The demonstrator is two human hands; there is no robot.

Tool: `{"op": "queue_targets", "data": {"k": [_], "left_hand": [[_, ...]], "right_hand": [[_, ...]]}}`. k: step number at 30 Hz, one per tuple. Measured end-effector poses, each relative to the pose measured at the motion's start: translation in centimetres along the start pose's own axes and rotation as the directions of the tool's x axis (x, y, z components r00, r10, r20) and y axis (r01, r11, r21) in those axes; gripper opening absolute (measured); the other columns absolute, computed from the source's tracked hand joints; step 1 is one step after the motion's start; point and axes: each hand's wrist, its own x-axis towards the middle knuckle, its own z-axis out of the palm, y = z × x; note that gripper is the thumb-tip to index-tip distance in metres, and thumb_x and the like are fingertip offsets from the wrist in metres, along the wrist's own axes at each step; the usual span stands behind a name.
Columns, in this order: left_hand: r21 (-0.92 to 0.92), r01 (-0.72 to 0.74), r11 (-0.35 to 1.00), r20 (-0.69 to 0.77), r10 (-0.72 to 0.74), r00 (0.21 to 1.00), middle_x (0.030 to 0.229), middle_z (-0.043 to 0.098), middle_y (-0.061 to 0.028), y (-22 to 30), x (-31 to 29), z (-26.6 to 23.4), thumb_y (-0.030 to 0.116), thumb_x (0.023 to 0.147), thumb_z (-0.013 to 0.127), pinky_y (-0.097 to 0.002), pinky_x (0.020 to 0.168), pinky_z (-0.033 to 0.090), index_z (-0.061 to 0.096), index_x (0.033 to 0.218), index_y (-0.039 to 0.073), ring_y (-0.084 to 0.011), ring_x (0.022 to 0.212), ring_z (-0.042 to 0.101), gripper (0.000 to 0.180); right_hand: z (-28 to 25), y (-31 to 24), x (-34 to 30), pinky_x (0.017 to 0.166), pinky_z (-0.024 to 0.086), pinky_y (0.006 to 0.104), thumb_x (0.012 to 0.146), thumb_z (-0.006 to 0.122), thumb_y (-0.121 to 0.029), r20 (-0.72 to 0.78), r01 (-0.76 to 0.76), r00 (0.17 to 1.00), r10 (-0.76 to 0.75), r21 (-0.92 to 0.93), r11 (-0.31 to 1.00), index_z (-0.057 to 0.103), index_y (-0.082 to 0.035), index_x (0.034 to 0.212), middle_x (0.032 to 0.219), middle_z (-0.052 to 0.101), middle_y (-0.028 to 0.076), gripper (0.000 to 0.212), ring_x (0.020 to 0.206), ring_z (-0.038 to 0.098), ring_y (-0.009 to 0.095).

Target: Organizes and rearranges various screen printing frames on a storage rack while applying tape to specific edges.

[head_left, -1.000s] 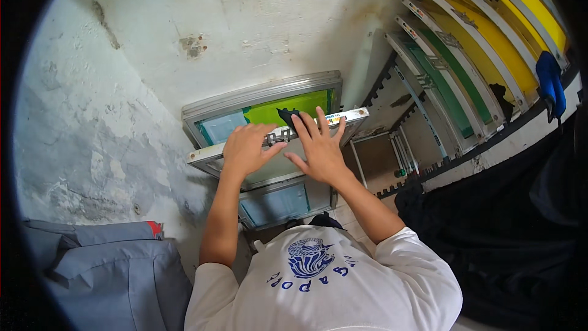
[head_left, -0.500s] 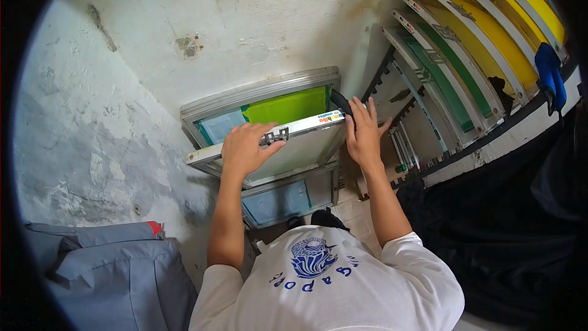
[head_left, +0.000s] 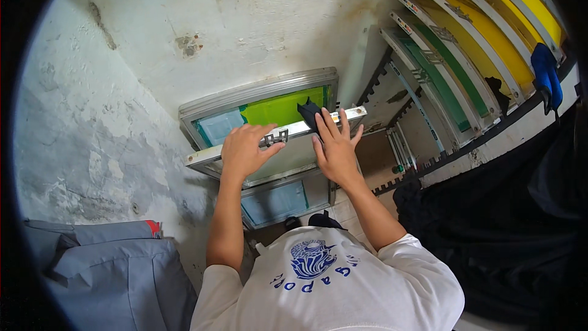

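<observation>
A metal-edged mesh screen frame stands upright in front of me, its long top bar toward me. Over the left part of that bar curls my left hand, fingers behind and thumb in front, beside a small dark metal clip. My right hand presses a black cloth against the top bar, right of the clip. Its fingers lie stretched over the bar, and part of the cloth sticks up past them. Behind it leans another frame with light blue and lime-green areas.
A lower frame with a blue panel stands nearer my feet. At right, a rack holds several yellow and green screens; a blue item hangs there. Grey fabric lies at left, black fabric at right.
My right hand has moved left along the top bar with the black cloth, from the right corner toward the clip, uncovering the corner. My left hand has stayed put.
</observation>
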Motion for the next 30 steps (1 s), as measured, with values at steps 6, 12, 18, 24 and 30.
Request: {"op": "queue_targets", "data": {"k": [6, 12, 18, 24, 30], "left_hand": [[0.005, -0.013, 1.0, -0.036, 0.013, 0.999, 0.107, 0.077, -0.0057, 0.5, 0.3, -0.2, 0.054, 0.087, 0.076, -0.0443, 0.09, 0.053, 0.078, 0.119, 0.018, -0.0286, 0.105, 0.068, 0.049], [-0.013, -0.045, 0.999, -0.045, 0.045, 0.998, 0.111, 0.076, -0.0053, 0.5, 0.7, 0.0, 0.053, 0.087, 0.078, -0.0442, 0.093, 0.053, 0.078, 0.118, 0.016, -0.0288, 0.107, 0.068, 0.048], [-0.01, -0.065, 0.998, -0.053, 0.064, 0.997, 0.113, 0.076, -0.006, 0.2, 0.3, 0.7, 0.053, 0.086, 0.078, -0.0441, 0.093, 0.053, 0.078, 0.117, 0.013, -0.0297, 0.108, 0.068, 0.051], [-0.036, -0.059, 0.998, -0.052, 0.057, 0.997, 0.109, 0.076, -0.0052, 0.0, -1.2, 1.2, 0.051, 0.087, 0.077, -0.0437, 0.092, 0.053, 0.078, 0.116, 0.016, -0.0289, 0.104, 0.068, 0.046], [-0.043, -0.02, 0.999, -0.037, 0.018, 0.999, 0.112, 0.076, -0.0055, -0.1, -0.4, -0.7, 0.051, 0.088, 0.076, -0.0427, 0.094, 0.051, 0.077, 0.119, 0.016, -0.0284, 0.105, 0.068, 0.047]], "right_hand": [[0.2, 0.7, 0.2, 0.111, 0.008, 0.0853, 0.101, 0.062, -0.026, -0.049, 0.042, 0.998, -0.041, 0.028, 0.999, 0.049, -0.014, 0.155, 0.165, 0.042, 0.007, 0.057, 0.155, 0.026, 0.046], [-0.1, 0.9, 0.1, 0.112, 0.009, 0.0847, 0.101, 0.062, -0.024, -0.052, 0.025, 0.998, -0.024, 0.034, 0.999, 0.048, -0.015, 0.156, 0.165, 0.041, 0.006, 0.058, 0.155, 0.027, 0.046], [0.3, 1.0, -0.3, 0.112, 0.01, 0.0847, 0.102, 0.06, -0.024, -0.037, 0.012, 0.999, -0.011, 0.024, 1.0, 0.048, -0.014, 0.156, 0.165, 0.042, 0.006, 0.057, 0.156, 0.026, 0.045], [0.6, 0.5, -1.4, 0.114, 0.007, 0.0814, 0.102, 0.062, -0.021, 0.008, -0.012, 1.0, 0.011, 0.031, 0.999, 0.047, -0.016, 0.158, 0.167, 0.041, 0.003, 0.058, 0.157, 0.026, 0.04], [0.5, -0.2, 0.0, 0.114, 0.007, 0.0807, 0.1, 0.063, -0.02, -0.013, 0.006, 1.0, -0.005, 0.012, 1.0, 0.045, -0.014, 0.158, 0.168, 0.038, 0.004, 0.062, 0.158, 0.023, 0.04]]}}
